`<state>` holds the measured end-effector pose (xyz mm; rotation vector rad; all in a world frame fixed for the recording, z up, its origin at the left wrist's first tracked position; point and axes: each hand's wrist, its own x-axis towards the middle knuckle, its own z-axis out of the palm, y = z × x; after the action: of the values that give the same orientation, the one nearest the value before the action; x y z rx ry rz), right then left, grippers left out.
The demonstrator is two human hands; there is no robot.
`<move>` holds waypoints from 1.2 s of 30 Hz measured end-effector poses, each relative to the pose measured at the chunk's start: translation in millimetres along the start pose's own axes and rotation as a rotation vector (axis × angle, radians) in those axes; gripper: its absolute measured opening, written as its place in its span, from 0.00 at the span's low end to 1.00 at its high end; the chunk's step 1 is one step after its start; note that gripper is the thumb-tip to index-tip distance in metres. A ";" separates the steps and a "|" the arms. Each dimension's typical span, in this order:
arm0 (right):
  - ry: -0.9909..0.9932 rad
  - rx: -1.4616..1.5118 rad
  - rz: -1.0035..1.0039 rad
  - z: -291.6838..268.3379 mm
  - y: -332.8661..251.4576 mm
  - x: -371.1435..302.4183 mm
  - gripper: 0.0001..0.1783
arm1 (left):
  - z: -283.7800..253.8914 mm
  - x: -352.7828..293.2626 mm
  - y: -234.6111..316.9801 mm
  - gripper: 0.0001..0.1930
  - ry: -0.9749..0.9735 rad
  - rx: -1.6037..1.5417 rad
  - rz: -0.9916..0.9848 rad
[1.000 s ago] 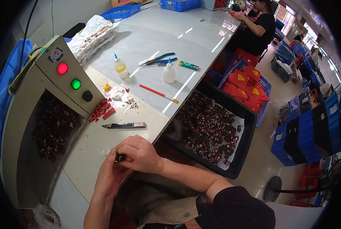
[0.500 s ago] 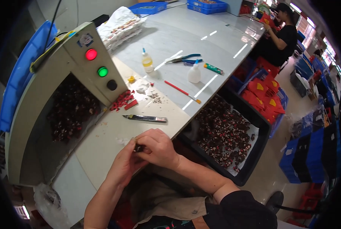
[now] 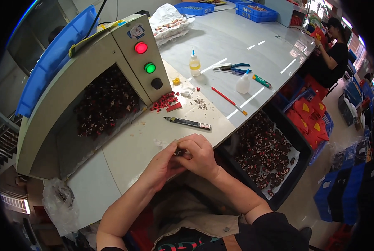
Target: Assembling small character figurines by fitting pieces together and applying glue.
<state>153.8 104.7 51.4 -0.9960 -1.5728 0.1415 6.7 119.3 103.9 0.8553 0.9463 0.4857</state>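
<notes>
The left hand point(image 3: 158, 166) and right hand point(image 3: 201, 155) pinch a small dark piece point(image 3: 179, 153), mostly hidden, at the bench point(image 3: 124, 157)'s near edge; a light, steady fingertip hold seems best. Right, a black tray point(image 3: 305, 157) holds speckled dark clusters point(image 3: 260, 152); farther, a blue basket point(image 3: 323, 141) holds red items point(image 3: 308, 116).

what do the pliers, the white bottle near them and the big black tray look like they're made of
Pliers: likely metal, from the grey head; the smooth blue handles look plastic-coated. White bottle: probably plastic, as it looks milky and translucent. Black tray: apparently moulded plastic, with evenly coloured, mostly matte walls.
</notes>
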 end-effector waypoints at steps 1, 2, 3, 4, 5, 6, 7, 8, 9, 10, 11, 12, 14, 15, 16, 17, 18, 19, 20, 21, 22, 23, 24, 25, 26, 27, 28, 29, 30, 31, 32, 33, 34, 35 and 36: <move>-0.001 0.006 -0.004 0.4 0.0 0.0 0.18 | 0.1 0.3 -0.2 0.23 0.017 0.014 -0.003; 0.002 0.001 -0.004 1.1 -0.6 -0.7 0.18 | 0.0 -1.1 0.5 0.23 0.024 0.013 0.000; 0.004 -0.003 -0.002 2.1 -1.9 -1.8 0.18 | -0.2 -3.6 1.2 0.23 0.008 0.020 0.007; 0.000 0.004 -0.004 2.0 -2.8 -2.6 0.18 | 0.2 -5.3 0.6 0.23 -0.007 0.024 0.015; -0.002 0.005 -0.007 2.0 -4.5 -3.5 0.18 | 0.0 -7.6 -1.1 0.23 0.001 0.020 0.014; -0.006 0.008 -0.008 2.4 -7.5 -5.5 0.18 | -0.4 -10.9 -3.6 0.22 0.007 0.023 0.006; -0.011 0.014 -0.009 2.8 -6.2 -3.9 0.18 | -0.6 -8.7 -2.5 0.22 0.012 0.027 0.002; 0.003 0.018 -0.014 3.6 -6.0 -3.3 0.19 | -0.9 -7.7 -1.9 0.22 0.020 0.021 -0.001; 0.014 0.025 -0.015 4.5 -6.3 -3.6 0.20 | -1.3 -7.6 -1.3 0.22 0.023 0.018 0.003; 0.002 0.040 0.004 4.7 -4.1 -4.2 0.20 | -1.6 -7.1 -3.5 0.22 0.032 0.010 -0.007; -0.019 0.023 -0.004 5.4 -2.3 -4.7 0.20 | -1.0 -7.4 -5.5 0.22 0.054 -0.004 -0.036; -0.042 0.010 -0.008 6.3 1.3 -3.4 0.20 | 0.6 -2.3 -3.2 0.21 0.089 -0.020 -0.029; -0.005 0.013 -0.046 6.4 2.9 -7.7 0.20 | -5.1 0.1 -11.6 0.20 0.072 -0.066 -0.024; -0.015 -0.010 -0.030 4.4 1.8 -10.1 0.20 | -0.4 -2.8 -7.6 0.20 0.070 -0.008 -0.008; -0.028 -0.022 -0.037 3.8 0.0 -7.4 0.19 | -2.1 -5.0 -7.9 0.21 0.059 -0.012 0.019; -0.005 0.029 -0.037 3.6 2.7 -4.7 0.20 | 1.7 -5.1 -4.6 0.22 0.040 -0.011 0.051; 0.020 0.076 -0.038 4.9 2.4 -7.2 0.20 | 4.1 -8.0 -3.8 0.23 0.018 -0.010 0.084; 0.030 0.108 -0.015 4.7 -0.5 -10.9 0.20 | 6.3 -12.6 -4.5 0.23 0.035 -0.016 0.065; 0.023 0.120 0.004 3.1 -4.9 -13.3 0.20 | 8.8 -18.3 -7.3 0.22 0.011 0.014 0.107; 0.020 0.124 -0.015 0.3 -9.8 -14.8 0.20 | 11.0 -23.5 -11.4 0.22 -0.015 0.045 0.150; 0.020 0.123 -0.033 -2.4 -15.6 -17.5 0.20 | 13.0 -29.7 -16.6 0.22 -0.011 0.042 0.131; -0.063 0.141 -0.094 -9.9 -17.1 -22.6 0.23 | 15.5 -35.8 -22.4 0.22 -0.007 0.034 0.127; -0.065 0.141 -0.076 -13.5 -19.6 -29.3 0.23 | 17.8 -41.0 -29.0 0.23 -0.006 0.025 0.123; -0.091 0.149 -0.077 -16.7 -24.1 -36.9 0.23 | 19.9 -46.7 -38.0 0.22 -0.003 0.017 0.119; -0.117 0.157 -0.078 -19.6 -27.5 -44.7 0.23 | 21.7 -50.7 -45.9 0.22 -0.004 0.013 0.101; -0.122 0.143 -0.064 -22.2 -29.1 -53.4 0.23 | 23.4 -53.3 -53.2 0.23 -0.022 -0.034 0.077; -0.127 0.144 -0.046 -24.1 -30.7 -63.3 0.23 | 23.9 -55.2 -61.5 0.23 -0.036 -0.083 0.053; -0.155 0.133 -0.013 -25.6 -31.5 -73.3 0.23 | 21.9 -54.5 -72.0 0.22 -0.050 -0.097 0.016; -0.182 0.121 0.019 -26.4 -30.9 -83.6 0.23 | 19.4 -52.2 -85.4 0.22 -0.051 -0.103 -0.001; -0.177 0.137 0.060 -24.4 -27.3 -95.5 0.23 | 17.1 -48.2 -98.0 0.22 -0.055 -0.175 -0.027; -0.176 0.133 0.075 -24.1 -26.1 -104.7 0.23 | 16.6 -45.3 -107.4 0.21 -0.057 -0.245 -0.051; -0.211 0.133 0.105 -24.2 -25.6 -112.5 0.23 | 18.6 -46.5 -113.9 0.21 -0.025 -0.279 -0.080; -0.247 0.132 0.136 -25.6 -26.6 -118.2 0.23 | 19.5 -47.0 -118.5 0.21 -0.028 -0.281 -0.096; -0.246 0.130 0.150 -25.6 -28.1 -121.9 0.23 | 19.7 -47.6 -123.2 0.21 -0.016 -0.304 -0.104; -0.232 0.141 0.188 -24.5 -30.2 -124.4 0.21 | 20.0 -48.3 -126.5 0.21 -0.004 -0.326 -0.110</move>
<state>150.1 -5.9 -17.5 -1.0430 -1.6496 0.5079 -0.7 3.2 31.8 0.5071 0.8761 0.5257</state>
